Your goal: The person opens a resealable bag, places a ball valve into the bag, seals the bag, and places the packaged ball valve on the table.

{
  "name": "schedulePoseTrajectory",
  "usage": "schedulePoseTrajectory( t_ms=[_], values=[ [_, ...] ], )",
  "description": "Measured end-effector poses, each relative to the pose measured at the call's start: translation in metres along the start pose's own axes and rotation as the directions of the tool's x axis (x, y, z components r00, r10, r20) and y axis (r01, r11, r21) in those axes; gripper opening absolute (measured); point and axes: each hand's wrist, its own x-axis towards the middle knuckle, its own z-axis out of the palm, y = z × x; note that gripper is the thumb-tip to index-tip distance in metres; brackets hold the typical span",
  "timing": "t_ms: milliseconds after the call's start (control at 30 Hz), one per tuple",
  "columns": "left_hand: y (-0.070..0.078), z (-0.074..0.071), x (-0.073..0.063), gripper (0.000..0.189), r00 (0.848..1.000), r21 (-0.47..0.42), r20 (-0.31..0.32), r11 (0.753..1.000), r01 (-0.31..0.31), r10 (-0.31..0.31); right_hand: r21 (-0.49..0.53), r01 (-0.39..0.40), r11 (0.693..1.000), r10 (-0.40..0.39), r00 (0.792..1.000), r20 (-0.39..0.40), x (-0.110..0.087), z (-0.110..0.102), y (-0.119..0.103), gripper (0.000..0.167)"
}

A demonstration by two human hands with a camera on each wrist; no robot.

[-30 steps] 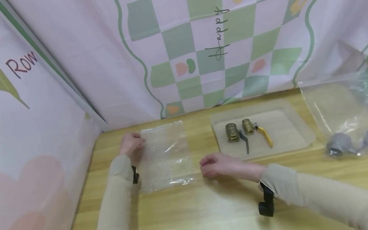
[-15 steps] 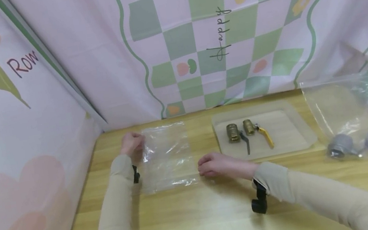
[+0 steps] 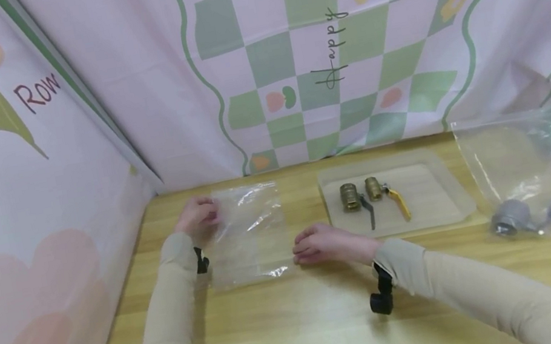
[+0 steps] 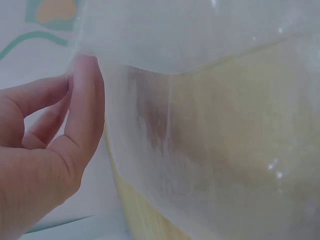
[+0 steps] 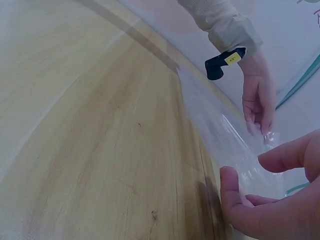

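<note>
hands (image 3: 263, 229) at clear plastic bag (image 3: 250, 235), wooden table (image 3: 301, 315)

left hand (image 3: 198, 216): at far left corner of clear bag (image 3: 249, 235), fingers (image 4: 82, 107) curled, pinching its edge | right hand (image 3: 318, 245): at bag's near right corner, fingers bent, thumb (image 5: 235, 192) against the film | both forearms in beige sleeves, stretched forward low over the desk (image 3: 303, 327)
</note>
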Motion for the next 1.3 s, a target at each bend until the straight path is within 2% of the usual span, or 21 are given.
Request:
schedulePoseTrajectory(
  t_ms=[133,267,467,633,767,833,967,1033,1200,1300],
  values=[
    [0.0,-0.003,-0.001,0.036,0.999,-0.091,0.044,0.995,0.032,-0.028,-0.01,0.014,1.0,-0.014,0.999,0.031,0.002,0.002,0.002,0.051],
    [-0.001,-0.006,-0.004,0.037,0.997,-0.113,0.064,0.992,0.05,-0.043,-0.007,0.031,1.0,-0.03,0.998,0.053,0.005,0.005,0.004,0.052],
    [-0.002,-0.009,-0.009,0.032,0.991,-0.057,0.131,0.998,-0.004,0.011,-0.029,0.048,0.998,-0.046,0.998,0.044,0.005,0.006,0.006,0.053],
    [-0.003,-0.015,-0.013,0.023,0.981,-0.037,0.182,0.998,-0.055,0.061,-0.034,0.06,0.998,-0.059,0.998,0.036,0.0,0.007,0.004,0.046],
    [-0.003,-0.017,-0.016,0.028,0.971,-0.074,0.219,0.994,-0.082,0.097,-0.065,0.092,0.994,-0.089,0.995,0.05,-0.006,0.006,0.002,0.042],
    [-0.002,-0.016,-0.017,0.038,0.966,-0.081,0.234,0.992,-0.094,0.111,-0.077,0.11,0.991,-0.106,0.993,0.059,-0.011,0.004,0.001,0.04],
    [0.002,-0.012,-0.022,0.05,0.946,-0.085,0.283,0.987,-0.137,0.156,-0.088,0.138,0.986,-0.131,0.988,0.079,-0.022,-0.002,0.002,0.037],
    [0.005,-0.009,-0.023,0.049,0.942,-0.104,0.291,0.985,-0.141,0.166,-0.091,0.147,0.985,-0.14,0.987,0.083,-0.028,-0.005,0.003,0.035],
    [0.011,-0.002,-0.029,0.045,0.943,-0.145,0.291,0.982,-0.125,0.163,-0.114,0.185,0.976,-0.174,0.98,0.099,-0.043,-0.014,0.006,0.034],
    [0.015,0.003,-0.031,0.044,0.934,-0.177,0.311,0.976,-0.125,0.176,-0.137,0.22,0.966,-0.203,0.971,0.125,-0.052,-0.019,0.009,0.035]
  ],
)
